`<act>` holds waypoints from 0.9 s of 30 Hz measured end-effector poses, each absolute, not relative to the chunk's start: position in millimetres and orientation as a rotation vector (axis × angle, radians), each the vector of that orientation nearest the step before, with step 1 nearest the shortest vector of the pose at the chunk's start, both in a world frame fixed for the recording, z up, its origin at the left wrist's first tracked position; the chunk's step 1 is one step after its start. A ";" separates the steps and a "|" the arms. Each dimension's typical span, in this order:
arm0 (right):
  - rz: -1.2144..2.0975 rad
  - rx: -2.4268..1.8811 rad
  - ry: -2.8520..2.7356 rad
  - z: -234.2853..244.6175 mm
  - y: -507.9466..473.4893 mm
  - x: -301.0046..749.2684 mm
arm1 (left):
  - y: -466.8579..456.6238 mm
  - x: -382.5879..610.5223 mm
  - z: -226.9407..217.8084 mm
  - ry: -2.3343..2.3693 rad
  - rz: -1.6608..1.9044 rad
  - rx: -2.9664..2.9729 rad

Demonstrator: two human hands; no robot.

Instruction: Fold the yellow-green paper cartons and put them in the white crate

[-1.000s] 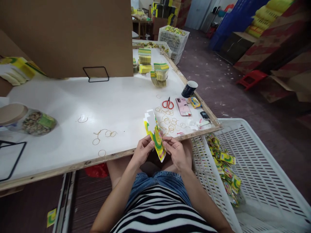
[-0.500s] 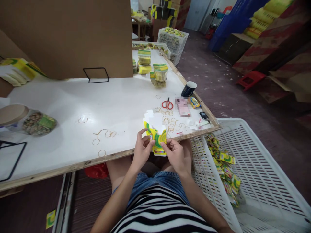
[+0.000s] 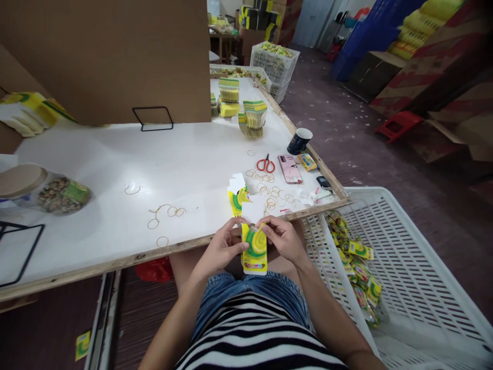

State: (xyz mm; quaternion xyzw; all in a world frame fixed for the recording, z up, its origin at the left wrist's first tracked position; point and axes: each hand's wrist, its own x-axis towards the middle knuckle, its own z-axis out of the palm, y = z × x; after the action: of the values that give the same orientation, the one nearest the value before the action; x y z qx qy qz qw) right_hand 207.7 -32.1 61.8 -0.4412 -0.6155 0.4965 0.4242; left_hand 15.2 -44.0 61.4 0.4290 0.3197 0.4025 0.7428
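Over my lap, just past the table's front edge, I hold a small yellow-and-green carton upright, its white top flap raised. My left hand grips its left side, thumb on the front face. My right hand pinches the upper right edge near the opening. Behind it on the table lies a second yellow carton with white flaps, partly hidden by the held one. Loose rubber bands are scattered to the right of that carton.
Red-handled scissors, a pink phone and a dark mug sit at the table's right. Stacked cartons stand farther back. A white crate with yellow packs is at my right. A jar lies at left.
The held carton has come down toward my lap, apart from the one left on the table. My right hand has moved up to its top edge.
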 end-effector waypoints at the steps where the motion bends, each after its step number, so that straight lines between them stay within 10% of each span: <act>1: 1.188 -1.099 -1.561 61.5 -31.6 207.8 | -44.4 16.3 60.4 0.694 0.877 0.924; 27: 1.107 -1.317 -1.584 60.8 -30.7 200.2 | -42.0 25.5 50.8 0.832 0.999 1.047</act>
State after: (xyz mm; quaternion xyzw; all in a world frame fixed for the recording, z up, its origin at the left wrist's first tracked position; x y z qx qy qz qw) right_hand 200.2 -30.7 60.8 -0.5185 -0.6234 0.4356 0.3909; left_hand 25.5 -42.0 50.8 0.4649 0.3692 0.4433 0.6716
